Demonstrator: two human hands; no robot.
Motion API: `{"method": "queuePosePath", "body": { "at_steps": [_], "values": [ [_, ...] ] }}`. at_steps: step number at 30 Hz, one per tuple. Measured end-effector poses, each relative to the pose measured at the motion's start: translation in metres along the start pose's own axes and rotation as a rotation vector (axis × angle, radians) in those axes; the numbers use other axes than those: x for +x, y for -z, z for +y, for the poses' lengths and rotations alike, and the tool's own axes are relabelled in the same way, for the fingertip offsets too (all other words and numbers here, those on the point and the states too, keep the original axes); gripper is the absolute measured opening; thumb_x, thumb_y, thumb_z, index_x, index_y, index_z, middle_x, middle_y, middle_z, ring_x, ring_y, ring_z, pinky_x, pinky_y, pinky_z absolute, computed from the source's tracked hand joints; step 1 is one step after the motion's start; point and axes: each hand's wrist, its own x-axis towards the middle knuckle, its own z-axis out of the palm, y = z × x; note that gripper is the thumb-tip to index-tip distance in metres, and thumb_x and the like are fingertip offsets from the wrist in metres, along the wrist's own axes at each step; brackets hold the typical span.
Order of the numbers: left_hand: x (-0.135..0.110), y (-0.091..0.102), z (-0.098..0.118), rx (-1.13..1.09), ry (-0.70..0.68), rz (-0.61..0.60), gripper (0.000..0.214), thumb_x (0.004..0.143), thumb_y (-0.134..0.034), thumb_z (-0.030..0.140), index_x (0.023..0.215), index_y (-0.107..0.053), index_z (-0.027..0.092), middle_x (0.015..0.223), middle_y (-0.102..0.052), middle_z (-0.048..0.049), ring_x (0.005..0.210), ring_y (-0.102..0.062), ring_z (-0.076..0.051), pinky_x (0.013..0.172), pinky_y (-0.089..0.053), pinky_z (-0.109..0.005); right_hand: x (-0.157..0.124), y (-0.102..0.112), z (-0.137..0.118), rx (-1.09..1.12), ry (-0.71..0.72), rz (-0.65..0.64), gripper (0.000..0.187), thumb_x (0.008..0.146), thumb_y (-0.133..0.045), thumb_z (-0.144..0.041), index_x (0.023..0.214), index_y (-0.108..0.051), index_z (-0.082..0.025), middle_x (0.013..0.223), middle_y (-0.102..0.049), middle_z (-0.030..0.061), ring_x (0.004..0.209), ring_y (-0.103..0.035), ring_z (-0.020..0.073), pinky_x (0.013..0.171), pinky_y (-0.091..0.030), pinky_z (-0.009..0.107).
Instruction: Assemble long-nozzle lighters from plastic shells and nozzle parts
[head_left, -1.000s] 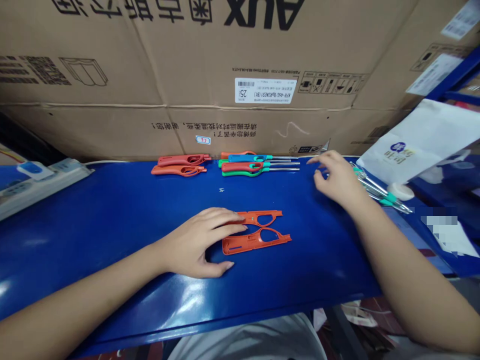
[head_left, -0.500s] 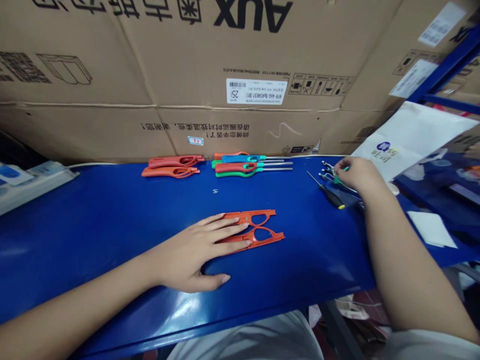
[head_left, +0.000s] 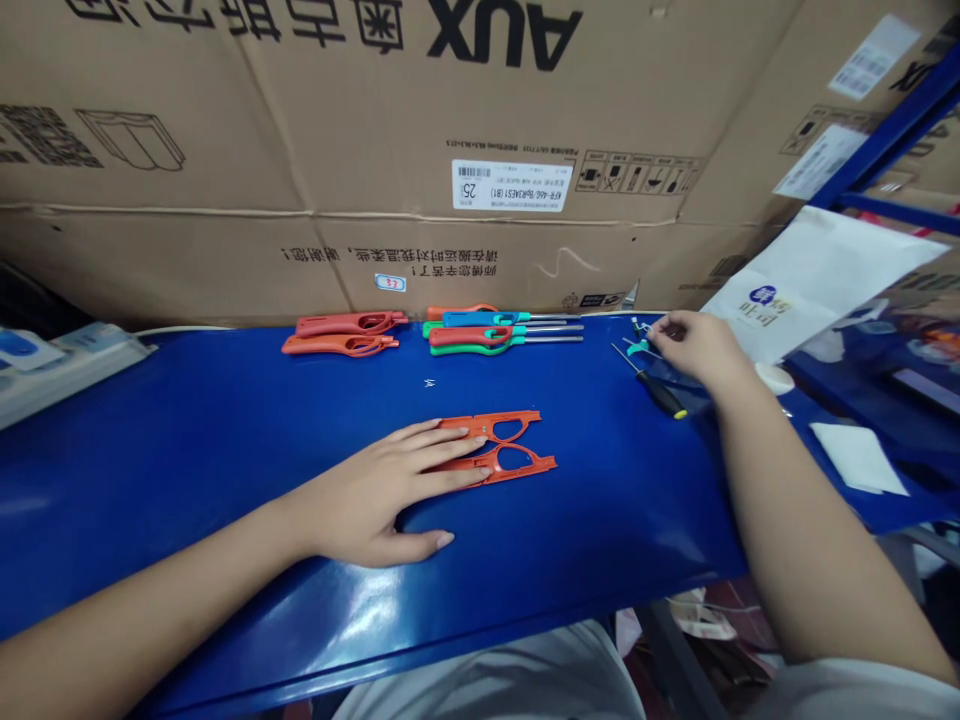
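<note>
My left hand (head_left: 390, 490) lies flat on the blue table (head_left: 225, 430), fingers stretched out over the left ends of two orange lighter shell halves (head_left: 514, 447). My right hand (head_left: 694, 345) is at the table's far right, fingers pinched on a teal and metal lighter insert (head_left: 639, 340). A black screwdriver with a yellow tip (head_left: 660, 392) lies just in front of that hand.
Along the back edge lie two orange lighter bodies (head_left: 345, 334) and several assembled lighters with metal tubes (head_left: 495, 330). Large cardboard boxes (head_left: 450, 150) wall off the back. A white bag (head_left: 817, 275) sits at the right, a power strip (head_left: 60, 360) at the left.
My right hand moved right to the pile of inserts, then lifted one and drew it slightly left. My left hand slid further onto the orange halves, which shifted a little.
</note>
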Motion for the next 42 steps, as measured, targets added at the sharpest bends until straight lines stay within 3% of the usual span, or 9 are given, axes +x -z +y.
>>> {"method": "queuePosePath", "body": {
  "at_steps": [6, 12, 17, 21, 28, 32, 35, 42],
  "values": [
    [0.000, -0.001, -0.002, 0.012, -0.003, -0.018, 0.072, 0.092, -0.064, 0.042, 0.158, -0.037, 0.030, 0.166, -0.033, -0.0091, 0.153, -0.033, -0.034, 0.124, -0.030, -0.059, 0.000, -0.009, -0.003, -0.056, -0.037, -0.095, 0.006, 0.083, -0.058, -0.016, 0.083, -0.061, -0.021, 0.083, -0.070, 0.0070, 0.076, -0.063, 0.0214, 0.074, -0.048, 0.033],
    [-0.002, -0.001, -0.004, 0.020, 0.000, -0.016, 0.072, 0.093, -0.064, 0.044, 0.158, -0.036, 0.030, 0.166, -0.032, -0.0086, 0.153, -0.034, -0.034, 0.124, -0.030, -0.059, -0.001, 0.009, 0.008, -0.144, -0.086, -0.280, 0.024, 0.072, -0.063, -0.006, 0.093, -0.065, -0.018, 0.085, -0.071, 0.0097, 0.069, -0.061, 0.0186, 0.067, -0.045, 0.031],
    [-0.004, 0.002, -0.008, 0.046, 0.018, -0.034, 0.072, 0.094, -0.063, 0.047, 0.159, -0.036, 0.031, 0.167, -0.031, -0.0069, 0.153, -0.033, -0.034, 0.125, -0.029, -0.056, -0.004, 0.016, 0.014, -0.232, -0.158, -0.452, 0.021, 0.063, -0.065, -0.003, 0.075, -0.063, -0.019, 0.064, -0.064, 0.0032, 0.055, -0.057, 0.0187, 0.058, -0.042, 0.032],
    [-0.006, 0.005, -0.012, 0.042, 0.024, -0.024, 0.072, 0.094, -0.063, 0.046, 0.159, -0.035, 0.032, 0.166, -0.033, -0.0051, 0.153, -0.033, -0.032, 0.126, -0.028, -0.054, -0.006, 0.018, 0.009, -0.250, -0.125, -0.416, 0.019, 0.065, -0.063, -0.003, 0.071, -0.058, -0.021, 0.068, -0.065, 0.0048, 0.063, -0.059, 0.0210, 0.061, -0.042, 0.033],
    [-0.010, 0.008, -0.019, 0.086, 0.042, -0.002, 0.066, 0.095, -0.062, 0.044, 0.156, -0.041, 0.030, 0.162, -0.043, -0.0056, 0.151, -0.037, -0.032, 0.125, -0.031, -0.055, -0.016, 0.022, -0.025, -0.107, 0.147, -0.190, 0.008, 0.085, -0.057, -0.022, 0.092, -0.054, -0.022, 0.094, -0.068, 0.0102, 0.085, -0.063, 0.0246, 0.077, -0.047, 0.035],
    [-0.011, 0.011, -0.022, 0.094, 0.052, 0.005, 0.063, 0.095, -0.061, 0.042, 0.154, -0.045, 0.029, 0.159, -0.047, -0.0055, 0.150, -0.039, -0.031, 0.124, -0.034, -0.055, -0.033, 0.008, -0.056, 0.133, 0.504, -0.108, 0.007, 0.091, -0.056, -0.028, 0.095, -0.053, -0.022, 0.092, -0.064, 0.0063, 0.083, -0.061, 0.0223, 0.078, -0.048, 0.035],
    [-0.011, 0.013, -0.024, 0.099, 0.050, 0.009, 0.061, 0.095, -0.061, 0.041, 0.153, -0.047, 0.029, 0.159, -0.047, -0.0057, 0.150, -0.039, -0.031, 0.123, -0.035, -0.055, -0.051, -0.005, -0.080, 0.220, 0.700, -0.210, 0.006, 0.094, -0.055, -0.028, 0.095, -0.053, -0.022, 0.093, -0.062, 0.0051, 0.083, -0.059, 0.0197, 0.075, -0.047, 0.032],
    [-0.014, 0.015, -0.025, 0.091, 0.040, 0.064, 0.056, 0.093, -0.064, 0.037, 0.148, -0.054, 0.029, 0.152, -0.055, -0.0062, 0.146, -0.045, -0.031, 0.121, -0.039, -0.054, -0.088, -0.022, -0.114, 0.288, 0.820, -0.459, 0.005, 0.099, -0.053, -0.025, 0.103, -0.055, -0.023, 0.098, -0.060, 0.0031, 0.081, -0.057, 0.0156, 0.071, -0.046, 0.029]
  ]
}}
